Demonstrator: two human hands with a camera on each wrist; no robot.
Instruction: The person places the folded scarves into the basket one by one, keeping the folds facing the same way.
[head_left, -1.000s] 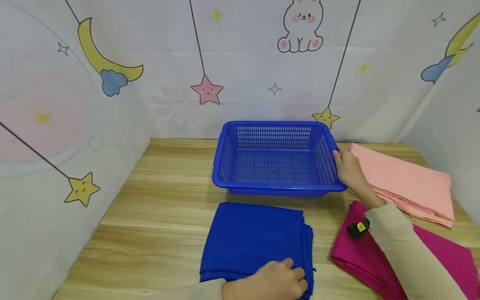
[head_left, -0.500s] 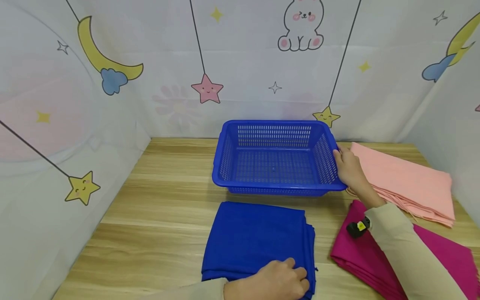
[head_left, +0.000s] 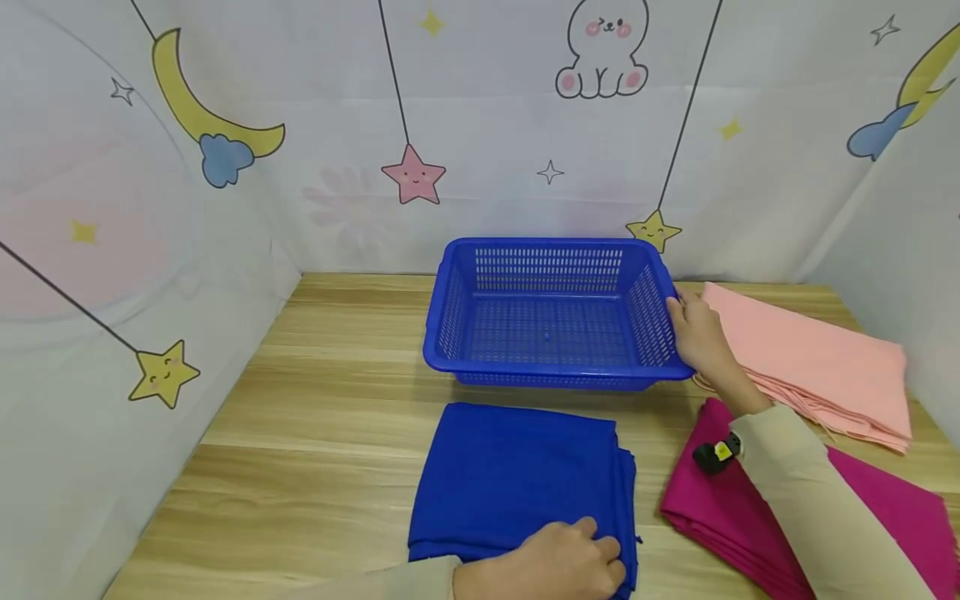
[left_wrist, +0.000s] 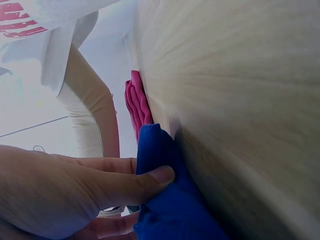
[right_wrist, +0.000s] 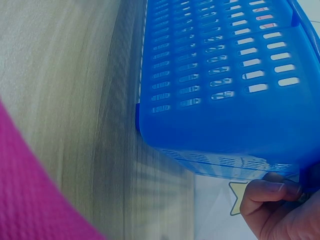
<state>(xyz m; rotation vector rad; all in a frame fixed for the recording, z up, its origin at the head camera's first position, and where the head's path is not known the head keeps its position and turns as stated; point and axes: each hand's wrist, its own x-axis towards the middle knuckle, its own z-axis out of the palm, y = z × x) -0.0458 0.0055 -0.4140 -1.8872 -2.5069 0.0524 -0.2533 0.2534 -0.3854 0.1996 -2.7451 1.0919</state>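
Note:
A folded blue cloth (head_left: 517,475) lies at the front middle of the table. At its near right part, my left hand (head_left: 551,562) holds the cloth; in the left wrist view the thumb and fingers (left_wrist: 157,175) pinch a folded edge of it. Behind it stands a blue plastic basket (head_left: 555,371) with slotted walls and nothing inside. My right hand (head_left: 701,337) grips the basket's right rim, and the right wrist view has its curled fingers (right_wrist: 270,192) at that rim.
A folded pink cloth (head_left: 817,358) with a fringed edge lies right of the basket. Nearer, a folded magenta cloth (head_left: 705,500) is partly covered by my right forearm. White printed fabric (head_left: 495,125) hangs behind the wooden table (head_left: 300,417).
My left hand and the blue cloth have shifted slightly to the right. The basket and my right hand stay in place.

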